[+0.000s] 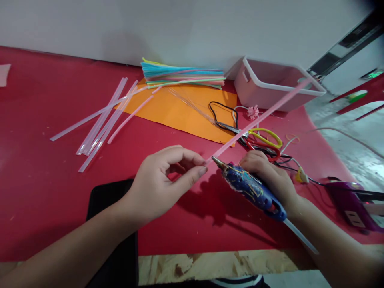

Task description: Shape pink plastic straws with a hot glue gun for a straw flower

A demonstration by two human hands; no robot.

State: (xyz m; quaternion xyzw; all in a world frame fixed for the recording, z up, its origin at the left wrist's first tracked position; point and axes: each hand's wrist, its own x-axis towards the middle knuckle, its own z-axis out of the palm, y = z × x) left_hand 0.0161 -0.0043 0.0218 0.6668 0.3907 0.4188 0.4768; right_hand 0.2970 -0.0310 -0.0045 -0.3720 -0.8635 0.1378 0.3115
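Note:
My left hand (168,182) pinches the near end of a long pink pipe cleaner (261,120), which slants up and away to the right. My right hand (270,176) is wrapped round a blue hot glue gun (252,190) streaked with dried glue. The gun's metal nozzle points left and sits against or very close to the pipe cleaner, just beside my left fingertips; actual contact I cannot tell. A clear glue stick (301,237) juts from the gun's back end. Beyond my right hand lie scissors (264,140) with yellow and red handles.
Clear glue sticks (102,120) lie at left on the red table covering (45,180). A bundle of coloured pipe cleaners (183,75) rests behind orange paper (168,112). A pink bin (270,90) stands at back right, a purple power strip (345,200) at right, a black device (115,256) in front.

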